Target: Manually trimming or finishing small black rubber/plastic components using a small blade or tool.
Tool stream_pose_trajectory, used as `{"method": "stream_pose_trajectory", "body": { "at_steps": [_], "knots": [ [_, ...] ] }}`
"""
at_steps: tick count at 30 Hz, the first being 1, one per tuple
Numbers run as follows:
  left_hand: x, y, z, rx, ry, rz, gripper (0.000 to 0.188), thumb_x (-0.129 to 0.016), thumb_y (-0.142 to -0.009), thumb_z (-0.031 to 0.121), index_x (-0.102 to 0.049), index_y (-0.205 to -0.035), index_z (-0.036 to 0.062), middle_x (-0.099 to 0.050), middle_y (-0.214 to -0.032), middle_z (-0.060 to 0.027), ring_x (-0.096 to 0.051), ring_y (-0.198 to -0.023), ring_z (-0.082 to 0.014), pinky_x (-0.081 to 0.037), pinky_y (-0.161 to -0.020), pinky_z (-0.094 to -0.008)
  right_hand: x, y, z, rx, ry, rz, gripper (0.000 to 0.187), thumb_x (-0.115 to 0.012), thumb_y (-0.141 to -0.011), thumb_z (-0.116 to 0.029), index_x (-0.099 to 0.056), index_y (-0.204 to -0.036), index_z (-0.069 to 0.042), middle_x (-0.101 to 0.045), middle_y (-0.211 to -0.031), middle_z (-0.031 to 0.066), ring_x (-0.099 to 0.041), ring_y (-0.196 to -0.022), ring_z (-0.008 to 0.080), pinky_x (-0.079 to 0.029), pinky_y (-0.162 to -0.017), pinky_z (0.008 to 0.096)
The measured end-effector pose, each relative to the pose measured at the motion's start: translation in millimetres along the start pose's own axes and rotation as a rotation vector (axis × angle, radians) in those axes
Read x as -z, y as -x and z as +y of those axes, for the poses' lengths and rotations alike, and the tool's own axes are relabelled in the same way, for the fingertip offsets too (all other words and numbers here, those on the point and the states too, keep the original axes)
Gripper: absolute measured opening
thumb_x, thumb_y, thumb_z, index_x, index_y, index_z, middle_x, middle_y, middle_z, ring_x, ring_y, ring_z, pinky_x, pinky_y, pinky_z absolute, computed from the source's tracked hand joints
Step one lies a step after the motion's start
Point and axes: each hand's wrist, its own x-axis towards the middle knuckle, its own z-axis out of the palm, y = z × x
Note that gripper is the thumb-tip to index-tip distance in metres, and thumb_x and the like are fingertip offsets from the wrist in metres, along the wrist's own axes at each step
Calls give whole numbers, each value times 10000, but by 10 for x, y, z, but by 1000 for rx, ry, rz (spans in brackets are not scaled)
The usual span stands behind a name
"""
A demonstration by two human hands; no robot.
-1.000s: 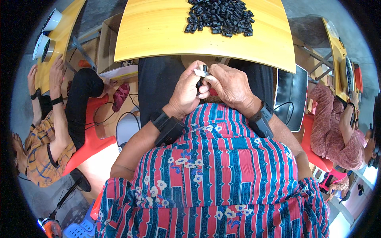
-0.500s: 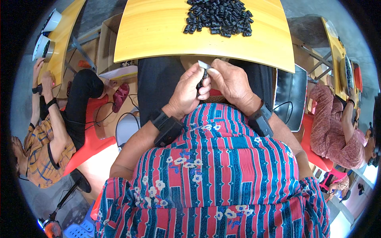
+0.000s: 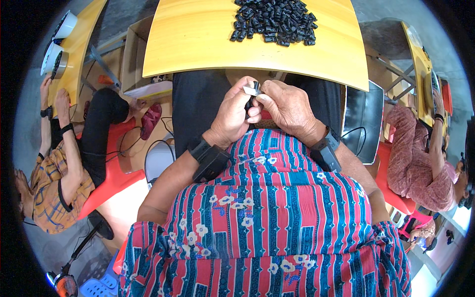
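At far left, a co-worker's hand is at the edge of a side tabletop. Your left hand is just off the near edge of your own tabletop, above your lap, its grip closed around a small black piece. That piece looks light, stiff and probably smooth, so it may slip; its sides seem the surest hold, leaving the end exposed. Overlapping it in view, between your hands, is a pale flat piece, apparently thin and stiff; treat its edges as possibly sharp and take it by its right end. Beyond, right of your tabletop's middle and well in from its near edge, lies a heap of black pieces. Your right hand pinches the pale piece's right end, thumb and forefinger barely parted; they hide how much they hold. At far right sits another co-worker.
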Motion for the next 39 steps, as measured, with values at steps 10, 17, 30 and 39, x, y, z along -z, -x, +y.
{"method": "stream_pose_trajectory", "body": {
  "at_steps": [10,17,30,39],
  "knots": [
    [65,-17,-36,7,-10,-38,148,-419,-999,260,-461,-959,124,-462,-740,17,-418,-581,-51,-349,-489,-176,-7,15,11,-14,-13,-1,194,-495,-926,-252,-521,-847,-76,-571,-757,135,-585,-712,357,-458,-607,437],
    [14,0,-23,28,-3,-23,135,-404,-1001,242,-457,-964,124,-456,-740,17,-417,-578,-54,-352,-490,-176,-7,33,13,-38,-23,-8,205,-495,-926,-265,-529,-860,-74,-581,-764,140,-588,-718,365,-460,-604,444],
    [1,-72,-8,-20,-25,41,201,-357,-1014,267,-475,-1033,106,-456,-781,10,-398,-589,-59,-350,-496,-191,-17,-21,77,50,-202,246,315,-624,-851,-250,-600,-1120,-89,-614,-824,137,-615,-745,337,-502,-640,396],
    [13,-82,6,-67,-43,98,236,-330,-1025,283,-477,-994,100,-485,-789,7,-404,-588,-37,-342,-468,-176,-15,-5,-19,34,-49,93,438,-648,-820,-266,-572,-1233,-142,-610,-822,101,-619,-709,288,-507,-606,369]
  ]
}}
